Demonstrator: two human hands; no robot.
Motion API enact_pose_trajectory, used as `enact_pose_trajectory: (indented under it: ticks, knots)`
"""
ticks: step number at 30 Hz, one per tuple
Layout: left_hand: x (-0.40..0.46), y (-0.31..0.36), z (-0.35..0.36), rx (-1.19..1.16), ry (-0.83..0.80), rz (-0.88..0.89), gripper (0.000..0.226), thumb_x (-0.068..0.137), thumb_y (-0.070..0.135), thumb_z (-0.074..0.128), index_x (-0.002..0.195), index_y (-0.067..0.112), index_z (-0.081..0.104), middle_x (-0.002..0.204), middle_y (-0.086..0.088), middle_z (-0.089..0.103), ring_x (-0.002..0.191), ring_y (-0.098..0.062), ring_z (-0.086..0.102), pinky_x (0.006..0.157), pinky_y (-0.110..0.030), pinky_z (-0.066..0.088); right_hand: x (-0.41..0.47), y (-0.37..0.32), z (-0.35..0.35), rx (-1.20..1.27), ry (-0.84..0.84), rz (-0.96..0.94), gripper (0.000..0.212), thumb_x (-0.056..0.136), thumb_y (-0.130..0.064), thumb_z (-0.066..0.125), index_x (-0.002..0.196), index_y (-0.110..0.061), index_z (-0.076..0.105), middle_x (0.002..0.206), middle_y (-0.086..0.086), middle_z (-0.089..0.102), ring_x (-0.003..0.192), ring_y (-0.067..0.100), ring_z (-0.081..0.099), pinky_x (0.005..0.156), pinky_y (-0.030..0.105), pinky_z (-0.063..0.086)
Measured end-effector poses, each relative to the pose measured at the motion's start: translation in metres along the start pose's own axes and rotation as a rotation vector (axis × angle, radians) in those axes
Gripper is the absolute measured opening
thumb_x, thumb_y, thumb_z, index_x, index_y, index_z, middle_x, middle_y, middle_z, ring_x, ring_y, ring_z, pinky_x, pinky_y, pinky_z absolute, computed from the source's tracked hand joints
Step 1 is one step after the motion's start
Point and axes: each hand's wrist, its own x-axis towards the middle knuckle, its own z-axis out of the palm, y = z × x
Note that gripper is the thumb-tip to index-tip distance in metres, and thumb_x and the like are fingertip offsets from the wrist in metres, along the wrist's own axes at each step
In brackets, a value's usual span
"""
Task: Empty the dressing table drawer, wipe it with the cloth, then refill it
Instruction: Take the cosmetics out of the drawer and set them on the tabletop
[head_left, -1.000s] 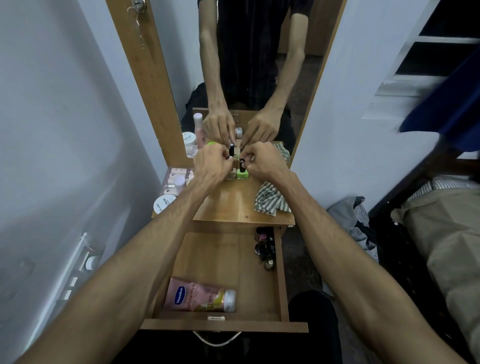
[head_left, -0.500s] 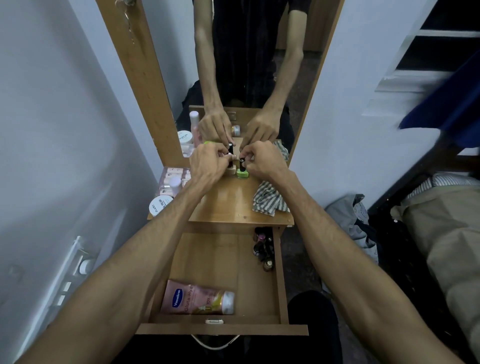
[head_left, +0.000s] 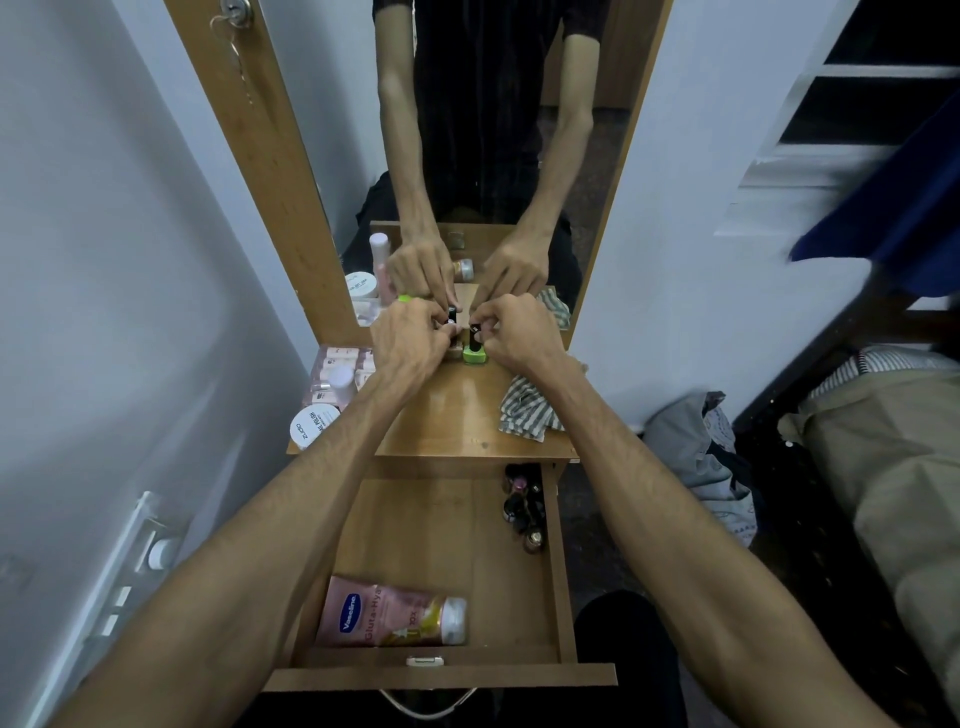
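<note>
The wooden drawer (head_left: 563, 561) is pulled out below the dressing table top (head_left: 457, 415). Inside lie a pink Vaseline tube (head_left: 389, 613) at the front and several small dark nail polish bottles (head_left: 524, 504) at the back right. Both hands are at the back of the table top by the mirror. My left hand (head_left: 410, 338) pinches the black cap of a small bottle that is mostly hidden under its fingers. My right hand (head_left: 514, 332) grips the black cap of a green nail polish bottle (head_left: 475, 355) standing on the top. A striped cloth (head_left: 524, 410) lies crumpled at the right of the top.
A white jar (head_left: 311, 423), a white-capped bottle (head_left: 340, 382) and pink boxes (head_left: 337, 358) crowd the table top's left edge. The mirror (head_left: 483, 156) reflects my arms. A grey bag (head_left: 696, 457) lies on the floor at right, beside bedding (head_left: 883, 457). A wall switch plate (head_left: 135, 561) is at left.
Both hands stay on the two small bottles at the back of the table top; only slight camera motion shows. The drawer contents are unchanged.
</note>
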Motion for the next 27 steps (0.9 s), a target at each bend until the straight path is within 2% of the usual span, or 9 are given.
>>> enact_pose_trajectory:
  ticks: [3, 7, 12, 15, 21, 24, 27]
  knots:
    - [-0.002, 0.003, -0.001, 0.067, 0.004, 0.013, 0.027, 0.088, 0.041, 0.073, 0.103, 0.02, 0.079, 0.088, -0.006, 0.076, 0.083, -0.021, 0.064, 0.065, -0.029, 0.038, -0.001, -0.001, 0.0, -0.012, 0.022, -0.003, 0.027, 0.09, -0.013, 0.064, 0.109, -0.023, 0.079, 0.094, -0.002, 0.079, 0.086, 0.019, 0.072, 0.08, 0.039, 0.06]
    - [-0.002, 0.004, -0.001, 0.124, -0.018, 0.001, 0.026, 0.09, 0.041, 0.071, 0.102, 0.019, 0.078, 0.088, -0.006, 0.074, 0.075, -0.016, 0.048, 0.064, -0.031, 0.035, -0.003, -0.003, 0.001, -0.02, 0.035, -0.017, 0.027, 0.09, -0.013, 0.064, 0.111, -0.023, 0.079, 0.096, -0.001, 0.079, 0.088, 0.021, 0.071, 0.085, 0.041, 0.058]
    - [-0.001, 0.004, -0.002, 0.147, -0.03, 0.027, 0.027, 0.088, 0.044, 0.071, 0.101, 0.021, 0.079, 0.087, -0.004, 0.074, 0.082, -0.023, 0.064, 0.064, -0.03, 0.042, -0.006, -0.001, 0.0, -0.02, 0.052, -0.005, 0.029, 0.089, -0.013, 0.068, 0.114, -0.024, 0.078, 0.092, -0.003, 0.078, 0.084, 0.018, 0.071, 0.079, 0.035, 0.058]
    - [-0.001, 0.002, -0.003, 0.143, -0.033, 0.035, 0.03, 0.087, 0.044, 0.072, 0.104, 0.02, 0.079, 0.089, -0.003, 0.075, 0.085, -0.022, 0.066, 0.066, -0.03, 0.044, -0.009, -0.001, -0.002, -0.007, 0.058, 0.001, 0.033, 0.087, -0.012, 0.068, 0.116, -0.023, 0.077, 0.088, -0.004, 0.077, 0.082, 0.017, 0.07, 0.077, 0.033, 0.057]
    - [-0.013, 0.006, -0.009, 0.108, 0.014, 0.045, 0.033, 0.086, 0.043, 0.074, 0.11, 0.022, 0.077, 0.095, -0.007, 0.075, 0.091, -0.027, 0.067, 0.067, -0.03, 0.038, -0.022, 0.0, -0.004, 0.018, 0.11, 0.012, 0.027, 0.085, -0.015, 0.065, 0.105, -0.025, 0.08, 0.086, -0.005, 0.078, 0.083, 0.016, 0.071, 0.077, 0.037, 0.059]
    - [-0.027, 0.008, -0.013, 0.055, 0.071, 0.08, 0.029, 0.085, 0.042, 0.074, 0.105, 0.022, 0.078, 0.093, -0.004, 0.076, 0.089, -0.026, 0.068, 0.067, -0.03, 0.041, -0.035, 0.0, -0.005, 0.062, 0.104, 0.028, 0.02, 0.081, -0.017, 0.068, 0.095, -0.024, 0.08, 0.081, -0.007, 0.076, 0.078, 0.015, 0.071, 0.074, 0.036, 0.059]
    - [-0.051, 0.012, -0.016, -0.061, 0.102, 0.129, 0.017, 0.084, 0.033, 0.073, 0.095, 0.021, 0.078, 0.087, 0.001, 0.075, 0.082, -0.022, 0.067, 0.063, -0.029, 0.043, -0.056, 0.001, -0.003, 0.096, 0.081, 0.046, 0.014, 0.078, -0.019, 0.069, 0.085, -0.025, 0.079, 0.076, -0.01, 0.074, 0.073, 0.012, 0.069, 0.069, 0.033, 0.059]
